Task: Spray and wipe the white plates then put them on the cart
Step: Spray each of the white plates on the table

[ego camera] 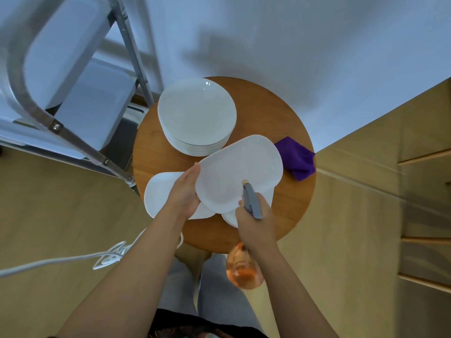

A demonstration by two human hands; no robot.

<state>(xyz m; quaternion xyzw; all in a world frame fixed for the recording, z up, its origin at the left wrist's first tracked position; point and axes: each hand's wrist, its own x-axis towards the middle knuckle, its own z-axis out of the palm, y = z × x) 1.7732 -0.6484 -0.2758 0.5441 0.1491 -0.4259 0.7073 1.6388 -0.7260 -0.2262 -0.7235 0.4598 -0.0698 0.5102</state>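
My left hand [186, 193] grips the near-left edge of a white oblong plate [240, 170], held tilted above the round wooden table [290, 206]. My right hand [255, 222] is wrapped around a spray bottle [244, 267] with orange liquid and a grey nozzle [251, 200] aimed at that plate. More white oblong plates [158, 193] lie under it on the table. A stack of round white plates [196, 115] sits at the table's far side. A purple cloth [296, 158] lies crumpled at the right edge.
A metal cart [73, 93] with white trays and grey tubing stands to the left of the table. A white cable [73, 259] trails across the wooden floor at the lower left. White wall behind, wooden steps or panels at the right [424, 215].
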